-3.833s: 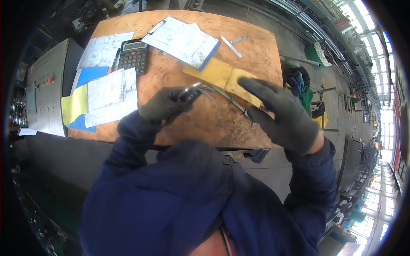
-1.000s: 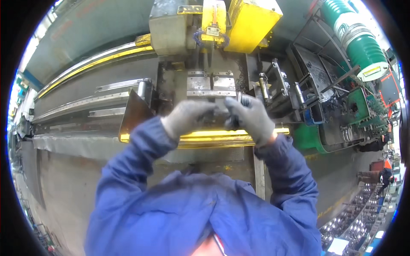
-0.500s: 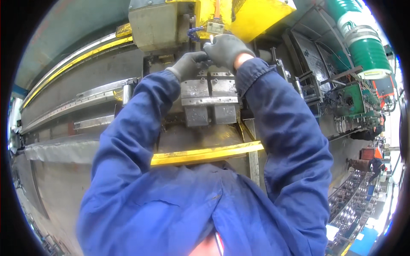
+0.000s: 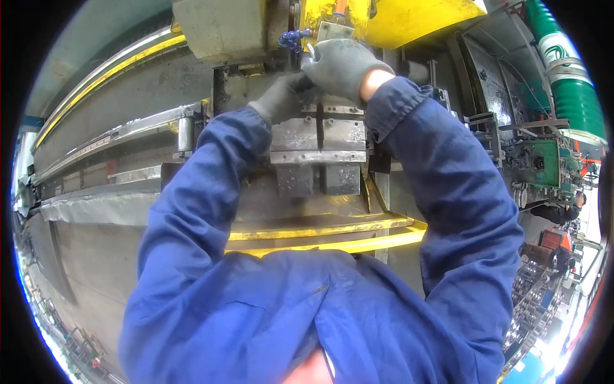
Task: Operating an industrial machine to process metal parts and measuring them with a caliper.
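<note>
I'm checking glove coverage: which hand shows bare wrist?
The right hand: its wrist is bare between grey glove and blue sleeve; on the left hand, glove meets sleeve.

Silvery piece [image 4: 311, 51] at right hand [image 4: 344, 69]

We note the left hand's [image 4: 279, 100] fingertips hidden where the right hand [image 4: 345, 68] overlaps them. A pale tip [image 4: 311, 51] shows at the right hand's fingers; we cannot tell what it belongs to. Upper edge cuts off the grey housing [image 4: 220, 27] and yellow machine head [image 4: 312, 11]. Metal pieces [image 4: 529, 283], lower right: too small for us to identify.
</note>
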`<action>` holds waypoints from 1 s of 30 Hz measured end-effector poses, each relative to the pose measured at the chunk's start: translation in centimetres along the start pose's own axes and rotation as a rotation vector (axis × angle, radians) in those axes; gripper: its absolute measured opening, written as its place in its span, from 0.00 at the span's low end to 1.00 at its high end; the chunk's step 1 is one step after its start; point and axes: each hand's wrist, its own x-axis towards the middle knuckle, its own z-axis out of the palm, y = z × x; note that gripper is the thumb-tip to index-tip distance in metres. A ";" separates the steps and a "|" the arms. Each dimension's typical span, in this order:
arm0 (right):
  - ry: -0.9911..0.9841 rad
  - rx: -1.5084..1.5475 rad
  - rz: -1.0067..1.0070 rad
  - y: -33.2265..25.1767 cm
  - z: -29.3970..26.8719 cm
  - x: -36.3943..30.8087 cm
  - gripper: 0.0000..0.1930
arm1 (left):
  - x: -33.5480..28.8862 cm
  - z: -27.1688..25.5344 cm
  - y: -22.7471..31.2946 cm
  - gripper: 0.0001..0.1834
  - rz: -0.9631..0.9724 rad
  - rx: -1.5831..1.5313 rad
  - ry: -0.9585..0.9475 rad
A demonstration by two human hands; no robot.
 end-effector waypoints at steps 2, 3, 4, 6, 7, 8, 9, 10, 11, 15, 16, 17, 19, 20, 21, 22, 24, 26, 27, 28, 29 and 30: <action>-0.010 0.021 0.003 0.3 0.1 0.3 0.20 | 0.1 -0.3 -0.6 0.10 0.078 0.019 -0.014; -0.015 0.031 0.005 0.4 0.2 0.5 0.20 | 0.1 -0.4 -0.9 0.10 0.118 0.028 -0.022; -0.018 0.034 0.006 0.3 0.1 0.5 0.20 | 0.0 -0.5 -1.4 0.10 0.114 0.027 -0.025; -0.039 -0.018 -0.040 0.0 0.0 0.3 0.20 | -0.3 -0.4 -2.7 0.09 0.118 0.087 -0.004; -0.050 -0.046 -0.064 -0.2 0.0 0.3 0.20 | -0.5 -0.4 -3.3 0.09 0.121 0.117 0.008; -0.060 -0.075 -0.088 -0.5 -0.1 0.3 0.20 | -0.7 -0.4 -3.8 0.09 0.125 0.146 0.021; -0.061 -0.077 -0.079 -0.5 -0.2 0.5 0.20 | -0.5 -0.2 -3.5 0.09 0.129 0.140 0.014; -0.105 -0.165 -0.123 -0.6 -0.4 0.9 0.19 | -0.4 0.0 -3.1 0.08 0.142 0.104 0.004; -0.153 -0.250 -0.170 -0.7 -0.6 1.7 0.18 | -0.3 -0.1 -2.7 0.08 0.149 0.069 -0.006; -0.219 -0.391 -0.236 -1.1 -0.4 2.2 0.16 | 0.2 -0.4 -1.6 0.08 0.140 0.011 -0.021; -0.186 -0.359 -0.208 -1.3 -0.2 2.0 0.16 | 0.4 -0.5 -1.6 0.08 0.116 0.029 -0.020; -0.154 -0.327 -0.179 -1.5 0.1 1.7 0.15 | 0.6 -0.6 -1.7 0.08 0.090 0.048 -0.020; -0.087 -0.264 -0.122 -1.9 0.6 1.0 0.14 | 1.0 -0.5 -1.6 0.08 0.066 0.060 -0.019; -0.054 -0.234 -0.094 -2.0 0.7 0.8 0.14 | 1.4 -0.2 -1.4 0.08 0.039 0.009 -0.020; -0.021 -0.204 -0.067 -2.2 1.0 0.7 0.14 | 1.8 0.2 -1.3 0.09 0.011 -0.042 -0.021; 0.012 -0.173 -0.041 -2.3 1.2 0.6 0.14 | 2.1 0.6 -1.2 0.09 -0.018 -0.092 -0.021; 0.039 -0.142 -0.014 -2.2 1.8 0.6 0.14 | 2.1 0.8 -0.9 0.09 -0.050 -0.146 -0.023; 0.100 -0.093 -0.061 -1.8 2.7 0.9 0.13 | 1.8 0.7 -0.4 0.09 0.012 -0.090 -0.074; 0.131 -0.067 -0.084 -1.6 3.1 1.0 0.12 | 1.6 0.6 -0.2 0.09 0.042 -0.061 -0.100; 0.161 -0.039 -0.107 -1.3 3.5 1.1 0.12 | 1.5 0.5 0.1 0.09 0.071 -0.032 -0.127; 0.158 -0.035 -0.106 -1.0 3.6 1.3 0.12 | 1.4 0.6 0.3 0.09 0.066 -0.032 -0.130; 0.168 -0.067 -0.208 -0.5 3.8 1.4 0.10 | 1.3 0.6 0.6 0.09 0.025 -0.030 -0.132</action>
